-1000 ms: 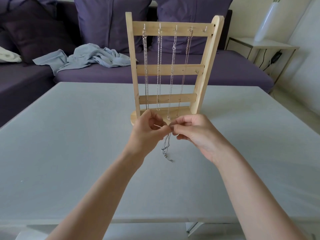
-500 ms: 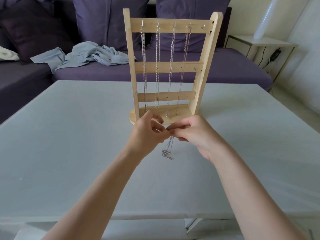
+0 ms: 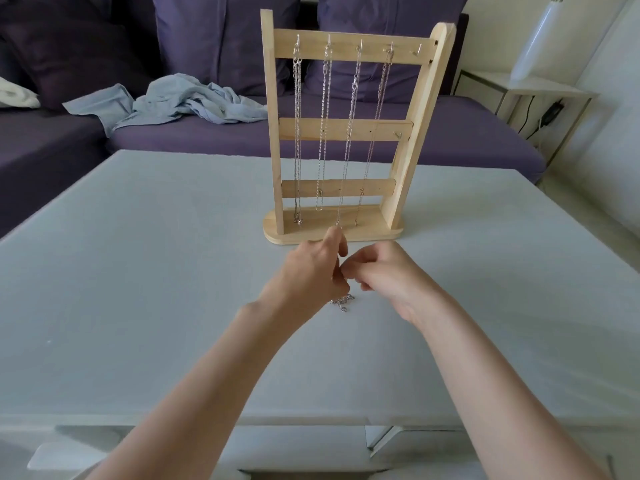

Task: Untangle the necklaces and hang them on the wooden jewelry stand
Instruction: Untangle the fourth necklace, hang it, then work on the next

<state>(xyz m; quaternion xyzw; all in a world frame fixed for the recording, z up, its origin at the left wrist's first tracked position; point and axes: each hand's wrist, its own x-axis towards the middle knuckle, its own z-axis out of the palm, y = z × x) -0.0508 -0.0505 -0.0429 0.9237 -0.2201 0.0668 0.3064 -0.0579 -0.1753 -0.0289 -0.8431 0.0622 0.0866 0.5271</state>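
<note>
The wooden jewelry stand (image 3: 414, 126) stands upright on the grey table (image 3: 138, 271), with several silver necklaces (image 3: 323, 126) hanging from hooks on its top bar. Its rightmost top hook is bare. Just in front of the stand's base, my left hand (image 3: 308, 275) and my right hand (image 3: 388, 275) meet, fingertips together, both pinching a thin silver necklace (image 3: 343, 302). Its loose end lies bunched on the table below my fingers. The part between my fingers is hidden.
A purple sofa (image 3: 346, 136) with cushions runs behind the table, with a crumpled blue cloth (image 3: 180, 102) on its seat. A white side table (image 3: 540, 88) with a white vase (image 3: 540, 39) stands at the back right.
Both hands have lowered toward the table. The necklace's dangling end, hanging free before, now rests bunched on the tabletop.
</note>
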